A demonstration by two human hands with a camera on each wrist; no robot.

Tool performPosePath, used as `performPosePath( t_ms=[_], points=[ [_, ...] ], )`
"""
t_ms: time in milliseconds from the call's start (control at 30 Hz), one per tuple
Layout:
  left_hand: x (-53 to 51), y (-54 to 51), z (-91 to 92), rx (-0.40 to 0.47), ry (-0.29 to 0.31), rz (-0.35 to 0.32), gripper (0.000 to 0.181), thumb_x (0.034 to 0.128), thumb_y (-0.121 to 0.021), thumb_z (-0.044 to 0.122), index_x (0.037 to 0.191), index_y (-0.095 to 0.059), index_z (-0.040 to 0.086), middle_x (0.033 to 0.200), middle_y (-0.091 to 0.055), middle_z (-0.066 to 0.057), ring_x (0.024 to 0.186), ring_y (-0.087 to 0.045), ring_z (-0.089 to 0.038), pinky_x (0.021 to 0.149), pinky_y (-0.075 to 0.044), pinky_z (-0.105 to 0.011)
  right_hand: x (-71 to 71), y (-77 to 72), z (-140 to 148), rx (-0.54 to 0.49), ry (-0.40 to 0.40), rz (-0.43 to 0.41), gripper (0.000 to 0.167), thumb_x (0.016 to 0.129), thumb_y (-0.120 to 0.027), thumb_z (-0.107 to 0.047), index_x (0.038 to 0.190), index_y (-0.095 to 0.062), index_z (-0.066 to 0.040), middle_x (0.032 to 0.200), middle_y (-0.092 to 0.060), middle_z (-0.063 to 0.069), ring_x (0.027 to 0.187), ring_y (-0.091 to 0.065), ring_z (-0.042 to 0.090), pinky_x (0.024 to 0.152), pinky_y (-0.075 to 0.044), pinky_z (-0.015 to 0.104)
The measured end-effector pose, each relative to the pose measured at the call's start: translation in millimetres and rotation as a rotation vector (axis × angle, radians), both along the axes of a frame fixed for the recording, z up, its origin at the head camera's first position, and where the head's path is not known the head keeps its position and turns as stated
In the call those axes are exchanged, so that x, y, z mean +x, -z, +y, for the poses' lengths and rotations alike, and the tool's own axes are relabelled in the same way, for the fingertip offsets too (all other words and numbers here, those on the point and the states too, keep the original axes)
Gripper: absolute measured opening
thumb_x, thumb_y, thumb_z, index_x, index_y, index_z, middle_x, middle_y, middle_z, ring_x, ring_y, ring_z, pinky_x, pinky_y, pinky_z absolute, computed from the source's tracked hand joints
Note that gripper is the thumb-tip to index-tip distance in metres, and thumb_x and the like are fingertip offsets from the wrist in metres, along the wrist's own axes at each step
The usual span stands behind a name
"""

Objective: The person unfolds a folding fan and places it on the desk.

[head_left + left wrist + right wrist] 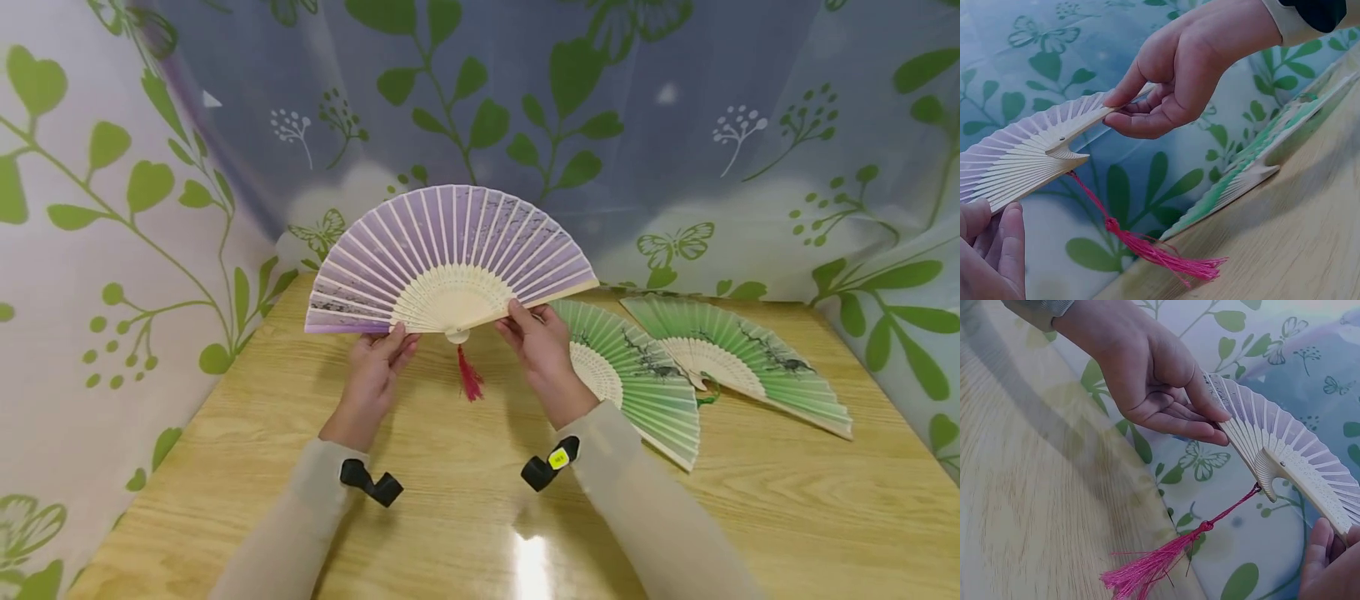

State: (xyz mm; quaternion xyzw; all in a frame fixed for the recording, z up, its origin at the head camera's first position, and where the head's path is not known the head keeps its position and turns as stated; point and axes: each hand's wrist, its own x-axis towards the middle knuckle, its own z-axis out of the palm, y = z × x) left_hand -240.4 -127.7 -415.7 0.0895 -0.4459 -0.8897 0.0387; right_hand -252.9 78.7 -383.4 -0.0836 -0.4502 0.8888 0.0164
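Note:
A purple folding fan (450,233) is spread wide above the table, its pale ribs showing. My left hand (369,379) pinches its left outer edge between thumb and fingers. The right outer rib is pinched by my right hand (542,354). From the pivot hangs a red tassel (469,375); both wrist views show this pink-red tassel (1166,253) dangling free below the ribs. In the right wrist view, my left hand (1154,375) has its thumb on top of the fan's end ribs and its fingers beneath.
Two spread green folding fans lie on the wooden table (450,500) at the right. The nearer green fan (652,400) is partly behind my right hand; the farther green fan (795,358) touches or overlaps it. Leaf-patterned cloth (480,100) hangs behind the table.

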Motion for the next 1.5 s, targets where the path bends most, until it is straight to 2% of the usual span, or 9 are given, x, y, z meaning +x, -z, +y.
performPosePath(
  t_ms=[167,367,567,700,800,900,1067,1300,1500],
  points=[
    [-1.8,1.0,-15.3,-0.017,-0.035,-0.032,0.011,0.0979,-0.056,0.008,0.102,-0.046,0.006,0.077,-0.066,0.0,0.074,-0.068,-0.01,0.07,-0.057,-0.016,3.2,2.7,-15.1,0.019,-0.004,-0.015,0.012,0.098,-0.057,-0.004,0.089,-0.05,-0.004,0.075,-0.06,0.004,0.064,-0.064,0.011,0.066,-0.059,0.019],
    [-12.4,-3.5,-36.2,-0.106,-0.061,-0.039,0.009,0.0981,-0.057,0.011,0.097,-0.049,0.006,0.075,-0.065,0.004,0.071,-0.066,-0.006,0.063,-0.054,-0.013,15.0,9.7,-35.3,-0.025,-0.029,-0.054,0.007,0.099,-0.054,-0.004,0.094,-0.05,-0.002,0.075,-0.06,0.007,0.066,-0.065,0.011,0.066,-0.058,0.018],
    [-24.4,-7.7,-53.6,-0.152,0.053,-0.118,0.01,0.0983,-0.057,0.015,0.105,-0.053,0.008,0.077,-0.066,0.004,0.073,-0.064,-0.005,0.063,-0.053,-0.012,31.1,18.5,-52.9,-0.117,-0.013,-0.109,0.01,0.099,-0.052,-0.005,0.09,-0.053,0.0,0.075,-0.061,0.009,0.069,-0.066,0.015,0.07,-0.06,0.022],
    [-30.3,-6.3,-59.2,-0.164,0.165,-0.135,0.004,0.0987,-0.056,0.013,0.1,-0.059,0.01,0.077,-0.067,0.002,0.072,-0.064,-0.007,0.066,-0.055,-0.015,43.3,28.6,-58.6,-0.131,-0.008,-0.112,0.011,0.099,-0.047,-0.006,0.093,-0.052,0.001,0.075,-0.062,0.01,0.068,-0.066,0.016,0.068,-0.06,0.024],
    [-36.4,-1.6,-60.6,-0.182,0.235,-0.161,0.007,0.099,-0.055,0.011,0.098,-0.062,0.01,0.077,-0.068,-0.001,0.072,-0.064,-0.009,0.069,-0.057,-0.016,50.5,36.4,-62.5,-0.115,-0.005,-0.104,0.013,0.1,-0.045,-0.008,0.096,-0.053,0.002,0.075,-0.063,0.009,0.067,-0.066,0.016,0.067,-0.06,0.025],
    [-42.3,5.2,-61.8,-0.239,0.248,-0.208,0.007,0.0993,-0.055,0.01,0.103,-0.06,0.007,0.076,-0.068,-0.001,0.07,-0.065,-0.009,0.07,-0.057,-0.017,56.8,44.7,-66.2,-0.105,-0.012,-0.122,0.015,0.101,-0.045,-0.01,0.099,-0.052,0.003,0.074,-0.063,0.008,0.066,-0.067,0.016,0.066,-0.061,0.026],
    [-50.8,20.5,-65.1,-0.406,0.248,-0.286,0.016,0.0987,-0.057,0.01,0.112,-0.053,0.003,0.074,-0.065,0.001,0.069,-0.064,-0.008,0.07,-0.059,-0.019,66.9,58.6,-72.8,-0.13,-0.013,-0.171,0.016,0.102,-0.044,-0.012,0.101,-0.05,0.003,0.069,-0.061,0.007,0.065,-0.067,0.017,0.066,-0.061,0.027],
    [-60.0,40.4,-64.1,-0.548,0.277,-0.24,0.034,0.098,-0.057,0.005,0.126,-0.048,-0.011,0.07,-0.063,0.001,0.064,-0.062,-0.005,0.063,-0.058,-0.017,81.3,71.1,-79.5,-0.157,-0.058,-0.24,0.028,0.105,-0.042,-0.021,0.115,-0.044,0.005,0.072,-0.06,0.007,0.068,-0.066,0.017,0.069,-0.061,0.027],
    [-62.9,48.7,-57.4,-0.629,0.29,-0.24,0.044,0.0982,-0.056,0.004,0.134,-0.041,-0.017,0.07,-0.062,0.001,0.061,-0.062,-0.005,0.06,-0.057,-0.016,89.1,74.7,-78.4,-0.169,-0.087,-0.265,0.038,0.107,-0.037,-0.027,0.123,-0.041,0.008,0.074,-0.06,0.005,0.072,-0.065,0.017,0.073,-0.06,0.027]
  ],
)
